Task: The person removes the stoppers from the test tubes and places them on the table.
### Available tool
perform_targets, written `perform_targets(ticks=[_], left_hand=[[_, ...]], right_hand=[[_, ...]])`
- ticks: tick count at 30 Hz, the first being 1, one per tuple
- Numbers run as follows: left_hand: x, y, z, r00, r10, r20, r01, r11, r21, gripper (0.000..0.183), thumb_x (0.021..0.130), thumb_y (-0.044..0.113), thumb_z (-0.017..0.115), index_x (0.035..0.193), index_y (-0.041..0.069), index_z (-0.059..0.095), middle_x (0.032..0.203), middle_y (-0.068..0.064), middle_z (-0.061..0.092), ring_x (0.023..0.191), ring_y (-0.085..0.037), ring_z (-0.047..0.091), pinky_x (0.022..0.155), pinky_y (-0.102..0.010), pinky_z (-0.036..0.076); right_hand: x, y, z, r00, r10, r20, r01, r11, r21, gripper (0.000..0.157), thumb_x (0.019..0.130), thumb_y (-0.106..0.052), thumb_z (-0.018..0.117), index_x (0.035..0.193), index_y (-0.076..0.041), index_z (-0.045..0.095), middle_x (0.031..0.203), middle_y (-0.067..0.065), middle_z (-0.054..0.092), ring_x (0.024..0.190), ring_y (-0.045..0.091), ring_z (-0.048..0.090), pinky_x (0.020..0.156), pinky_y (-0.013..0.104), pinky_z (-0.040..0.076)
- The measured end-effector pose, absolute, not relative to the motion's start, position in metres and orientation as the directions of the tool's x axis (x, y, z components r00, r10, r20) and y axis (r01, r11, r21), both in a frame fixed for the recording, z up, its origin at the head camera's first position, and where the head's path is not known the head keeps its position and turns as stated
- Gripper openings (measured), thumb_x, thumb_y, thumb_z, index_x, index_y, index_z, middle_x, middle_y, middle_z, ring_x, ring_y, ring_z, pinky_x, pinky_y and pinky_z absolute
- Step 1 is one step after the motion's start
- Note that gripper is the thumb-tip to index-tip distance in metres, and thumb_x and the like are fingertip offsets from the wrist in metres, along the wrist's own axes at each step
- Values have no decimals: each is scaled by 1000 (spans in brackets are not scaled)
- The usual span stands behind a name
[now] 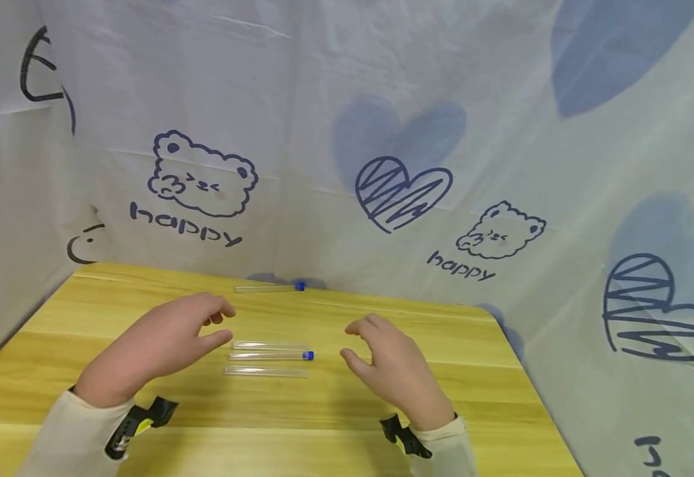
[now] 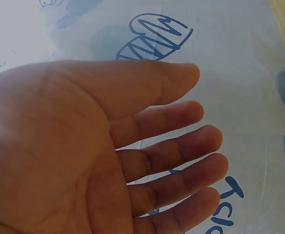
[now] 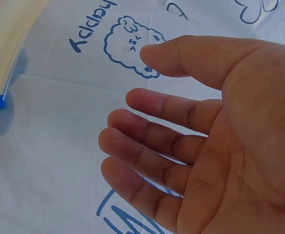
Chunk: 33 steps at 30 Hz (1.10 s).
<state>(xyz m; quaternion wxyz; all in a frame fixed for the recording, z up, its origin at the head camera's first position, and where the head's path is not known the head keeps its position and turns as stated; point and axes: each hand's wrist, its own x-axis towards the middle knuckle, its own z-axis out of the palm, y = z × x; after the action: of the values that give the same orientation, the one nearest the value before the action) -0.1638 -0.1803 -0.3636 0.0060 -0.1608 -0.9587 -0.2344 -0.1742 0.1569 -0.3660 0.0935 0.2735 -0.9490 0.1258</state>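
Observation:
Both hands hover over the table with relaxed fingers and hold nothing. My left hand [image 1: 171,341] is left of a group of clear test tubes, its thumb near their left ends. My right hand [image 1: 397,364] is to the right of the group, apart from it. Within the group lie a rear uncapped tube [image 1: 271,346], a middle tube with a blue cap [image 1: 308,356] at its right end, and a front uncapped tube [image 1: 265,371]. Each wrist view shows bare palm and slightly bent fingers: left palm [image 2: 50,136], right palm [image 3: 230,165].
Another clear tube with a blue cap [image 1: 300,286] lies at the back edge of the wood-grain table [image 1: 299,411]. A pale printed cloth [image 1: 299,218] with hearts and bear drawings rises behind and along the sides. Black wrist mounts [image 1: 129,430] sit on both sleeves.

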Motion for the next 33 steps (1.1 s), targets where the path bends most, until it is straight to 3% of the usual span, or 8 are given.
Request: perform_targets(ticks=[33], left_hand=[[-162,-179,-364,-942,330,55,321,845,428,28,97,30,73,120,13,71,111,0,69,103,-23,65,87,-50,55]], right_hand=[[-178,157,-369,-830,-491,263,-539,829,-153,30,97,-33,74,119,-13,70,115,1,68,100,18,67,80,36,59]])
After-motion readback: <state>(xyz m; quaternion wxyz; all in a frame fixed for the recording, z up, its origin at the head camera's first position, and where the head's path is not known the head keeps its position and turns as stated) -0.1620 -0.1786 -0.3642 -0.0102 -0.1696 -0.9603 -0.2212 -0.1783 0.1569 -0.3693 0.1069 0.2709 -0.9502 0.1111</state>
